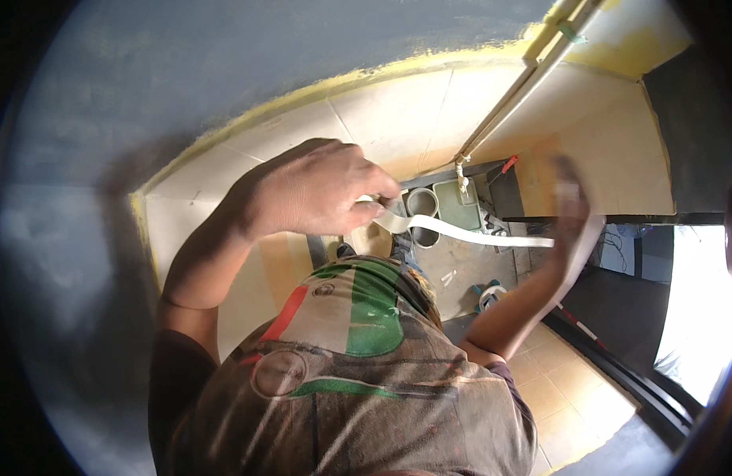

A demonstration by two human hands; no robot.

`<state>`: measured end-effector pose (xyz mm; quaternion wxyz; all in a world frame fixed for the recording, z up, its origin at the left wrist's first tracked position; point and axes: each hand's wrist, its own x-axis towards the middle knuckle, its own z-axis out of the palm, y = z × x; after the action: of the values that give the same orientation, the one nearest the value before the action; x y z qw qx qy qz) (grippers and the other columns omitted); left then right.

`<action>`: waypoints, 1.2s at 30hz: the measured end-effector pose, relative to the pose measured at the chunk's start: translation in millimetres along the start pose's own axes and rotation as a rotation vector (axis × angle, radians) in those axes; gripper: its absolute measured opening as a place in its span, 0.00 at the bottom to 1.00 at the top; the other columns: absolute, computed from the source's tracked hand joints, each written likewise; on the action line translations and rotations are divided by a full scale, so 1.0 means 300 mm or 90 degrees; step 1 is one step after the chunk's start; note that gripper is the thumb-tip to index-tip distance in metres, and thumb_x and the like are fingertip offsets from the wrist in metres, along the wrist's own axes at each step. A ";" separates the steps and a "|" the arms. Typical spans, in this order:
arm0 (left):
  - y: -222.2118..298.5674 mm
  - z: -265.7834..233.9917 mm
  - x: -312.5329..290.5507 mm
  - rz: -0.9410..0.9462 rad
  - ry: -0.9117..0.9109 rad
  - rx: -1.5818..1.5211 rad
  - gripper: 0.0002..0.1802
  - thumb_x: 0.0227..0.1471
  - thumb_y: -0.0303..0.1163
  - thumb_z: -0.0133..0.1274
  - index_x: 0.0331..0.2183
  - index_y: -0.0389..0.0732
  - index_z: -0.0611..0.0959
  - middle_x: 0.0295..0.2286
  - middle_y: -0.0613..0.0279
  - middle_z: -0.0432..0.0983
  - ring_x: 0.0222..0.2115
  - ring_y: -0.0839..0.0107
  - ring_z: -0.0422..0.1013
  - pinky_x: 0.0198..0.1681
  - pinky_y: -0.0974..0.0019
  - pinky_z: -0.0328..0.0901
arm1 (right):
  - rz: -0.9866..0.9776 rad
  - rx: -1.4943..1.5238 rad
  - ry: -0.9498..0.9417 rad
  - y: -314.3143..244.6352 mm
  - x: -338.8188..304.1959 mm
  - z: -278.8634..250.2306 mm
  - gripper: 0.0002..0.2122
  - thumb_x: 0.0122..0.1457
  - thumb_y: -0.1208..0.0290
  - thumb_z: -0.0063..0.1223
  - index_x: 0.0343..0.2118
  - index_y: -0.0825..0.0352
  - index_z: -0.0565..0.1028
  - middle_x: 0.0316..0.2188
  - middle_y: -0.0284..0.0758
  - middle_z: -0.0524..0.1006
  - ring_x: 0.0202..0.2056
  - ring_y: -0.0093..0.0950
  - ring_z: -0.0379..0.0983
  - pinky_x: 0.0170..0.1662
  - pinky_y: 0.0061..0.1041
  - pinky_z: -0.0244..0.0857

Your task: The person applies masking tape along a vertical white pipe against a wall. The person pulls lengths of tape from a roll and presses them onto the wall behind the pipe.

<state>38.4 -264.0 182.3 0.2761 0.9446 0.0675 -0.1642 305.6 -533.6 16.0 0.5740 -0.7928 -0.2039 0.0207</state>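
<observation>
Narrow, flexible white strip (493, 239): suspended in mid-air in front of the body, spanning between the two bare hands; it curls near its left end, then runs in a shallow wave to the right.

Left hand (306, 190): fingers bent and pinched onto the strip's left end. Right hand (570, 208): raised, motion-blurred; the strip's other end meets it, but cannot tell whether the fingers grasp it.

Below the strip, near its left part: round grey bucket (422, 190), with a rectangular pale-green tub (461, 220) just beside it. Small white scraps (448, 278) on the floor.

Nearest the camera: brownish T-shirt (374, 317) with green, white and red print.

Beyond the hands: cream tiled wall (397, 111) edged above by a rough yellow painted band (413, 63); white pipe (531, 81) descending toward the tub.
</observation>
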 end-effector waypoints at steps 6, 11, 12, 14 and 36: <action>0.126 -0.128 -0.013 0.102 0.077 0.113 0.08 0.49 0.30 0.59 0.33 0.40 0.85 0.21 0.51 0.78 0.24 0.50 0.76 0.31 0.52 0.68 | -0.184 0.287 -0.601 -0.489 -0.212 0.304 0.08 0.59 0.73 0.66 0.39 0.71 0.83 0.33 0.39 0.84 0.29 0.23 0.80 0.35 0.27 0.72; 0.129 -0.161 -0.026 0.342 0.170 0.040 0.07 0.50 0.32 0.61 0.32 0.40 0.86 0.19 0.59 0.77 0.21 0.58 0.76 0.28 0.59 0.66 | -0.005 0.436 -0.696 -0.575 -0.184 0.189 0.03 0.62 0.76 0.63 0.35 0.70 0.83 0.28 0.35 0.83 0.29 0.24 0.80 0.34 0.27 0.72; 0.140 -0.167 -0.050 0.353 0.140 0.033 0.07 0.50 0.34 0.64 0.32 0.44 0.84 0.21 0.64 0.78 0.21 0.59 0.74 0.29 0.54 0.67 | -0.041 0.464 -0.713 -0.585 -0.172 0.153 0.02 0.61 0.78 0.63 0.34 0.70 0.84 0.28 0.35 0.83 0.27 0.24 0.79 0.33 0.26 0.71; 0.110 -0.123 -0.091 0.463 0.254 -0.021 0.06 0.56 0.36 0.61 0.33 0.45 0.86 0.19 0.64 0.76 0.19 0.67 0.72 0.30 0.58 0.68 | -0.167 0.408 -0.703 -0.591 -0.140 0.103 0.03 0.59 0.80 0.61 0.34 0.72 0.83 0.28 0.37 0.83 0.26 0.26 0.79 0.31 0.24 0.72; -0.489 1.466 1.369 0.453 0.060 0.180 0.10 0.54 0.33 0.57 0.40 0.46 0.84 0.37 0.66 0.81 0.49 0.68 0.72 0.61 0.46 0.53 | 0.208 -0.007 0.452 0.361 -0.551 -0.511 0.10 0.69 0.74 0.52 0.41 0.79 0.78 0.27 0.40 0.77 0.27 0.24 0.72 0.33 0.20 0.66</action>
<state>271.0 -364.9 -382.6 0.1794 0.9442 -0.2753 -0.0223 227.5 -757.3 -64.6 0.5940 -0.7756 0.1362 -0.1646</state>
